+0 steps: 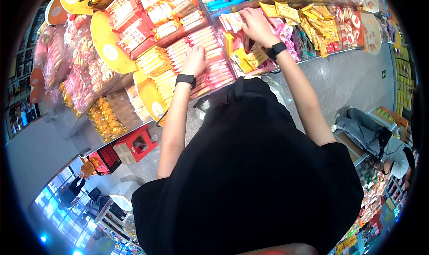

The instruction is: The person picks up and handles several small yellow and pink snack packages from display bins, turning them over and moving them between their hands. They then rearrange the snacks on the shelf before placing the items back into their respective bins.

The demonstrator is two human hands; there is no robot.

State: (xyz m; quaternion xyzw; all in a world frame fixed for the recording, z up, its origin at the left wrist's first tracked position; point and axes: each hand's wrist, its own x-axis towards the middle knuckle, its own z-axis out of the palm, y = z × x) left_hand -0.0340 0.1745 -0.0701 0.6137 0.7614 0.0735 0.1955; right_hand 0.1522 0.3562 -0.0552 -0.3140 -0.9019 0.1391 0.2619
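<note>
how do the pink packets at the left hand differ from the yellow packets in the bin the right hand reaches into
The pink packets are lined up in neat rows, while the yellow packets lie jumbled at different angles. The pink packets sit close together, whereas the yellow packets are mixed among other colours. Both are small wrapped packets.

The left hand [195, 62] is on pink packets [219, 70]; the right hand [259, 28] touches a pale packet [233, 21]; yellow packets [153, 61] lie nearby.
</note>
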